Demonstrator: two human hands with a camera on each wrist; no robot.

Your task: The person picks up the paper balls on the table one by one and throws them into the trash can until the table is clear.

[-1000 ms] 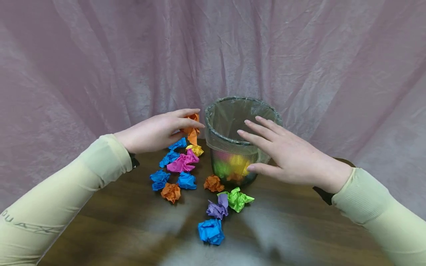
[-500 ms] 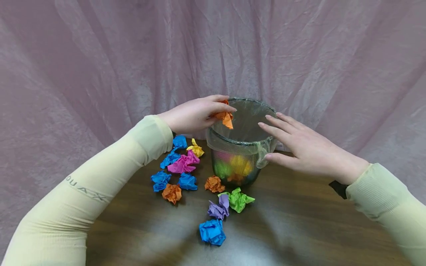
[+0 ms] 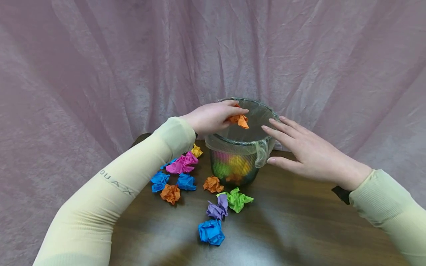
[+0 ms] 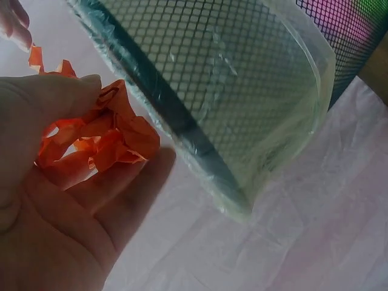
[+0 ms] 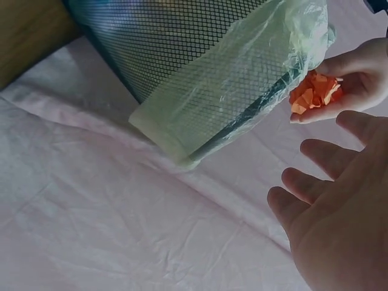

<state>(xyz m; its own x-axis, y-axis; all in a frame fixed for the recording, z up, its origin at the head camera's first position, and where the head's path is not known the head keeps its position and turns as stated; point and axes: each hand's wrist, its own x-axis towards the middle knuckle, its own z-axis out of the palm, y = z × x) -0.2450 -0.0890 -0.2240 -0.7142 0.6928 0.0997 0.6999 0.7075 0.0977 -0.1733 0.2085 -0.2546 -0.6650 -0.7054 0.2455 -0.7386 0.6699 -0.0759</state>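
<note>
My left hand [image 3: 217, 115] pinches a crumpled orange paper ball [image 3: 240, 121] between thumb and fingers, over the mouth of a mesh wastebasket [image 3: 233, 166]. In the left wrist view the orange paper [image 4: 115, 130] lies against the thumb and fingers, close by the basket's rim [image 4: 176, 115]. A thin clear bin liner [image 3: 263, 151] is folded over that rim. My right hand [image 3: 303, 151] holds nothing; its fingers are spread and fairly straight at the basket's right side. The right wrist view shows this hand [image 5: 339, 200] below the rim, apart from the orange paper.
Left of the basket lie crumpled paper balls, among them a pink one [image 3: 182, 163], a yellow one [image 3: 197, 150] and an orange one [image 3: 170, 194]. In front are a green ball [image 3: 237, 200], a purple one [image 3: 217, 207] and a blue one [image 3: 211, 232]. A pink curtain [image 3: 133, 55] hangs behind the wooden table [image 3: 299, 221].
My left hand has carried the orange paper ball rightward from beside the basket to over its mouth. My right hand has drawn back a little to the right.
</note>
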